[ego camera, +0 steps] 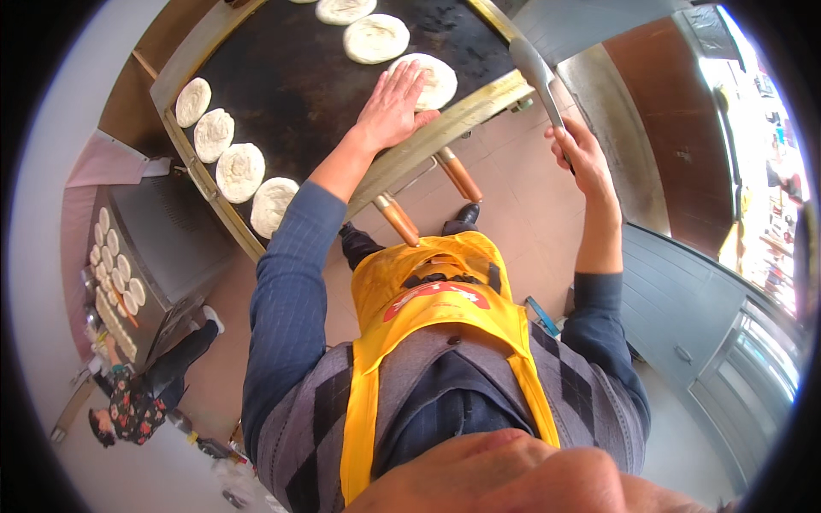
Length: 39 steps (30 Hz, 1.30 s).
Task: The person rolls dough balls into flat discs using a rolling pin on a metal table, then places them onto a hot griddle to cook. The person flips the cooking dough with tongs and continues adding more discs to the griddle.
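Observation:
My left hand (pixel 396 106) lies palm down at the front edge of a dark griddle (pixel 301 83), its fingers over the left part of a round flat dough piece (pixel 437 82). Nothing is gripped in it, and the fingers sit fairly close side by side. Off the griddle's right corner, my right hand (pixel 580 154) grips the dark handle of a metal spatula (pixel 535 67), whose broad blade points up and away. More dough rounds (pixel 376 38) run back from the one under my hand. Along the left rim lie several others (pixel 240 172), the nearest partly hidden by my sleeve.
Two wooden handles (pixel 460 174) jut from the griddle's front towards my yellow apron (pixel 442 320). At far left, a person (pixel 138 404) stands by a worktable (pixel 131 317) bearing many dough rounds and a rolling pin. A grey-blue cabinet (pixel 680 288) stands on my right, below a bright opening.

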Each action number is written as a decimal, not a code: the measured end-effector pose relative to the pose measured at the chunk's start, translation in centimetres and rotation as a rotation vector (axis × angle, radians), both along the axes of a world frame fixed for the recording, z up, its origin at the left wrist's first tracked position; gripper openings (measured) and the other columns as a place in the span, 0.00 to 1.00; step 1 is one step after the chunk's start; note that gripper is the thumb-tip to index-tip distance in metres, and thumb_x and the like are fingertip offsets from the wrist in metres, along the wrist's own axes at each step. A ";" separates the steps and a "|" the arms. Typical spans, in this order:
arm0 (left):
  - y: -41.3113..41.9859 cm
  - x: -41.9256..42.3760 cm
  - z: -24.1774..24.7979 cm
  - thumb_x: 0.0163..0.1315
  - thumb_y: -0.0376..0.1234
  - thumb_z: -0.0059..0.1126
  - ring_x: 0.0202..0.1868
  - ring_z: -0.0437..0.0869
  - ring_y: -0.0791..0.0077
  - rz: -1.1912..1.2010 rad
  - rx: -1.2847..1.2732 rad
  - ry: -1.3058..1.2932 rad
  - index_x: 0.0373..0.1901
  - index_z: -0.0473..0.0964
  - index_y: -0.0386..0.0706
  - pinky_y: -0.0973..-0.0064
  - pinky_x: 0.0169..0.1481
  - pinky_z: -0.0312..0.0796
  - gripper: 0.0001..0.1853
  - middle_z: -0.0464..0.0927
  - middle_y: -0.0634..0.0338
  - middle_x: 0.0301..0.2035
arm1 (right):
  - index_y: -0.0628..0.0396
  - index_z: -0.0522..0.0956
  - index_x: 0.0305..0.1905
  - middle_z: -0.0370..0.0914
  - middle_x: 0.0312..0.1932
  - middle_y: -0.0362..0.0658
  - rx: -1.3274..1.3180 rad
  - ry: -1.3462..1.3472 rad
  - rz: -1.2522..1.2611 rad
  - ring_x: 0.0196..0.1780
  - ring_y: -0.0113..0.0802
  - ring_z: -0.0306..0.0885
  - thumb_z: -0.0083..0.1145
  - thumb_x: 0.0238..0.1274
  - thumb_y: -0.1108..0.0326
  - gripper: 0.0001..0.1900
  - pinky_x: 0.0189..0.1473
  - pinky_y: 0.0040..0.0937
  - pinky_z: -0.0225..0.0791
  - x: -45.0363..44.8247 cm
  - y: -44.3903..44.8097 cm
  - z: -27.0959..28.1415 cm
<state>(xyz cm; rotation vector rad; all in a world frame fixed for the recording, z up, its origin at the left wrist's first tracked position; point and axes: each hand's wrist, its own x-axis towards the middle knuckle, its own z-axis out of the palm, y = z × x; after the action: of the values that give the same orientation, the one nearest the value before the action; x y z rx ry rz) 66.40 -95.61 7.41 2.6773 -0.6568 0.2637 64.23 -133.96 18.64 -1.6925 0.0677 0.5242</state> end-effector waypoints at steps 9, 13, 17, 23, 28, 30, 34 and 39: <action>-11.8 7.6 -1.5 0.74 0.64 0.45 0.84 0.44 0.50 0.146 0.138 0.167 0.82 0.54 0.42 0.41 0.83 0.40 0.47 0.47 0.47 0.82 | 0.65 0.72 0.68 0.78 0.44 0.37 0.000 0.239 -0.292 0.31 0.16 0.67 0.64 0.74 0.57 0.28 0.26 0.16 0.59 -10.4 -22.4 -0.7; -15.5 10.6 -1.8 0.73 0.68 0.40 0.84 0.42 0.51 0.158 0.198 0.170 0.83 0.53 0.46 0.40 0.84 0.39 0.48 0.45 0.50 0.83 | 0.64 0.73 0.67 0.78 0.43 0.35 0.054 0.241 -0.383 0.31 0.15 0.67 0.65 0.74 0.58 0.26 0.26 0.16 0.58 -12.1 -25.3 -1.2; -13.7 11.7 -0.2 0.75 0.65 0.39 0.84 0.44 0.49 0.237 0.254 0.032 0.81 0.56 0.40 0.39 0.82 0.44 0.46 0.50 0.46 0.81 | 0.60 0.78 0.56 0.71 0.29 0.33 0.032 0.203 -0.421 0.26 0.15 0.63 0.61 0.77 0.58 0.16 0.24 0.17 0.55 -12.0 -26.5 -0.4; -2.7 11.7 -3.1 0.72 0.68 0.42 0.84 0.38 0.40 0.793 0.170 0.179 0.82 0.48 0.32 0.40 0.83 0.36 0.55 0.43 0.37 0.81 | 0.62 0.75 0.63 0.75 0.39 0.34 0.038 0.258 -0.402 0.29 0.16 0.66 0.64 0.75 0.60 0.22 0.25 0.16 0.57 -8.8 -28.6 -0.7; -10.5 17.3 -1.0 0.72 0.72 0.31 0.85 0.30 0.46 0.691 0.045 0.395 0.83 0.41 0.33 0.44 0.84 0.26 0.58 0.34 0.40 0.83 | 0.65 0.73 0.67 0.78 0.45 0.35 0.078 0.319 -0.316 0.32 0.16 0.67 0.65 0.74 0.61 0.26 0.27 0.17 0.60 -3.1 -27.7 -1.4; -12.3 20.3 -1.0 0.72 0.73 0.28 0.84 0.30 0.46 0.656 -0.009 0.368 0.83 0.40 0.31 0.44 0.84 0.27 0.58 0.34 0.39 0.82 | 0.66 0.72 0.68 0.78 0.45 0.35 0.066 0.286 -0.220 0.32 0.17 0.67 0.65 0.74 0.61 0.27 0.27 0.17 0.60 0.0 -26.7 -0.8; -16.1 21.1 -0.1 0.74 0.70 0.31 0.84 0.34 0.42 0.727 0.076 0.435 0.83 0.41 0.32 0.39 0.84 0.30 0.55 0.36 0.38 0.82 | 0.62 0.76 0.59 0.70 0.30 0.32 0.003 0.206 -0.169 0.27 0.15 0.62 0.63 0.75 0.58 0.20 0.26 0.16 0.54 3.8 -23.3 0.7; -4.5 21.6 -0.7 0.76 0.66 0.37 0.83 0.43 0.40 0.642 0.102 0.094 0.80 0.54 0.30 0.38 0.83 0.42 0.50 0.47 0.38 0.81 | 0.68 0.69 0.70 0.77 0.45 0.37 0.049 0.308 -0.116 0.31 0.17 0.67 0.67 0.72 0.61 0.31 0.27 0.18 0.60 5.1 -23.2 -1.3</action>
<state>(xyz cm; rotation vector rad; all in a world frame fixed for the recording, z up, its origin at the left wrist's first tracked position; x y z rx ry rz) 87.97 -100.08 6.71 2.9005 0.2427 0.2691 69.28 -157.14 17.36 -1.5380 0.3713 0.6896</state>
